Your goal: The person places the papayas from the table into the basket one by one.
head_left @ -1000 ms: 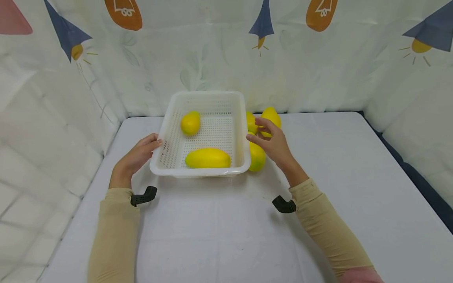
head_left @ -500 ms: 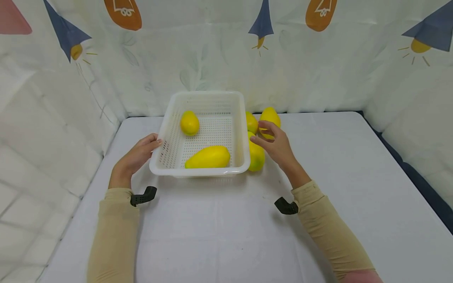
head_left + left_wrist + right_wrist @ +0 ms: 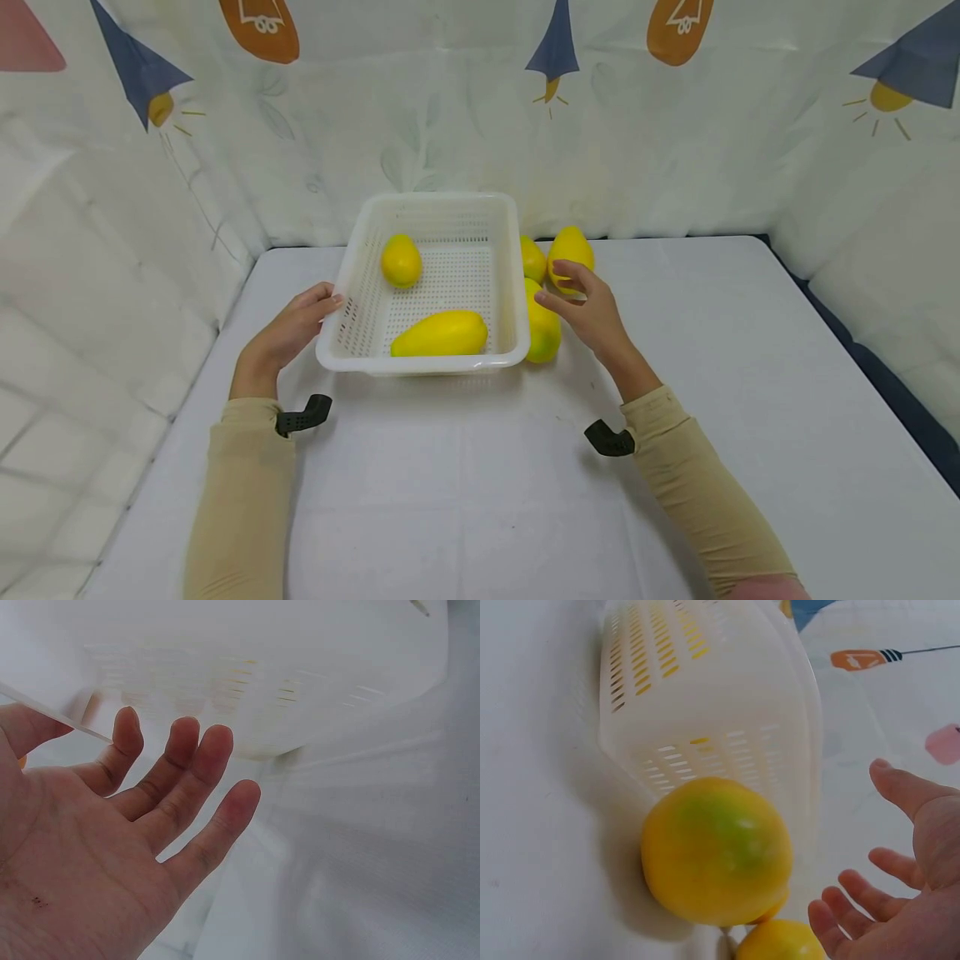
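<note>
My left hand (image 3: 292,329) pinches the left rim of a white plastic basket (image 3: 420,365), thumb on one side and index finger on the other. In the left wrist view, the other fingers (image 3: 214,754) spread loosely below the basket wall. Inside lie a long yellow mango (image 3: 441,333) at the front and a smaller, rounder yellow fruit (image 3: 401,261) farther back. My right hand (image 3: 596,312) hovers by the basket's right side, fingers parted and holding nothing. Beside it are three yellow fruits: a large green-tinged one (image 3: 545,329), one against the basket (image 3: 533,260), and one farther back (image 3: 572,246), partly behind my fingers.
A white cloth covers the table (image 3: 465,492). Patterned white sheeting (image 3: 465,117) hangs close behind the basket and along both sides. A dark edge (image 3: 840,317) runs along the table's right side.
My right hand has drawn slightly right, away from the basket rim. The mango inside has turned to a slant, and the smaller fruit has shifted slightly. My left hand keeps its hold.
</note>
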A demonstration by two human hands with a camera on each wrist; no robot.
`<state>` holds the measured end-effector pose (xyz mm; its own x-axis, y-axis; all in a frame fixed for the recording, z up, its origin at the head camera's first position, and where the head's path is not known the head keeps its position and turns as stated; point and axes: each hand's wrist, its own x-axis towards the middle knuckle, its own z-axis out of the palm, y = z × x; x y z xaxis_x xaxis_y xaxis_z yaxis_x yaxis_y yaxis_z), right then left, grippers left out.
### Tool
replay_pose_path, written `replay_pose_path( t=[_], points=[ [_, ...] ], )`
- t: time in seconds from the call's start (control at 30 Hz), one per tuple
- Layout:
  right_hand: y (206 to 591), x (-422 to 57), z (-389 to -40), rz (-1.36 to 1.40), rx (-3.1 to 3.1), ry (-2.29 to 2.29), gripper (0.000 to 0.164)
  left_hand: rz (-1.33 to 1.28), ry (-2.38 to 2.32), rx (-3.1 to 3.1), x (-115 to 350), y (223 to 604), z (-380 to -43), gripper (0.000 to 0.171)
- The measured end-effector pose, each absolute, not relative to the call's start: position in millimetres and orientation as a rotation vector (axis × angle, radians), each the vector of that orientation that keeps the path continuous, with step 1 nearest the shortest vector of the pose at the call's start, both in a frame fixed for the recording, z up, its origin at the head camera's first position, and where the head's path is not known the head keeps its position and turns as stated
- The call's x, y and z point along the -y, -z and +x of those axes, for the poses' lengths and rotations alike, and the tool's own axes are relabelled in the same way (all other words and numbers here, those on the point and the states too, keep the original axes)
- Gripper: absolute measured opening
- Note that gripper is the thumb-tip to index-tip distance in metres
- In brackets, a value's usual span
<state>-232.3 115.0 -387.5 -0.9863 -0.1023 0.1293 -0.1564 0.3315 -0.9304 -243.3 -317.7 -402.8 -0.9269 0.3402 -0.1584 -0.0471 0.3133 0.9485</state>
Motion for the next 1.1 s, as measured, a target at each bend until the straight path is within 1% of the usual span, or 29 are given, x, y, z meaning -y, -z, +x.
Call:
replay_pose_path(
  t=[0.3,0.77,1.1],
  points=[
    [393.4,-118.2,-231.3,0.232,2.556,-1.769,0.063,0.258,-1.648,-2.254,317.5,402.8,-243.1,0.031],
    [403.5,-117.9,-231.2,0.204,2.576,-1.771,0.065,0.249,-1.631,-2.269,317.0,402.0,-243.3,0.039],
    [409.1,-117.4,-231.6,0.187,2.581,-1.793,0.063,0.249,-1.627,-2.276,316.8,402.4,-243.2,0.04]
  ],
)
